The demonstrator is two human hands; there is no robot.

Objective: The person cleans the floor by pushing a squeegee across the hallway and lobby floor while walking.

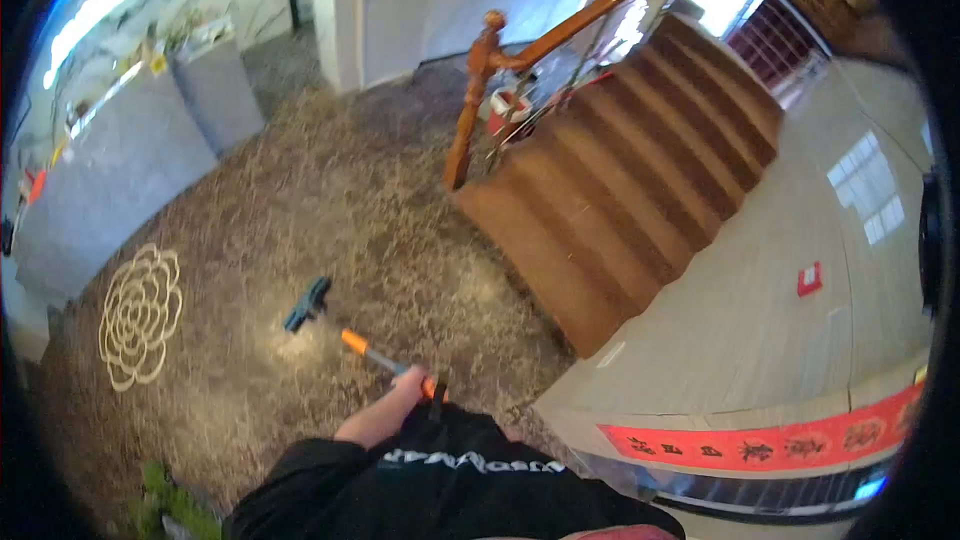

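My left hand (pixel 408 383) is wrapped round the grey and orange shaft of what looks like a stick vacuum cleaner (pixel 382 358). Its dark teal floor head (pixel 307 304) rests on the brown patterned floor, ahead and to the left of the hand. Between the orange end of the shaft and the head, the link is hard to make out against the floor. A bright patch of floor lies beside the head. My black shirt fills the lower middle, and my right hand cannot be made out.
Brown stairs (pixel 620 180) with a wooden banister post (pixel 478 90) rise to the right. A red and white bucket (pixel 508 112) stands behind the post. A pale flower pattern (pixel 140 318) marks the floor at left, near a grey counter (pixel 120 190). Green foliage (pixel 175 505) is at lower left.
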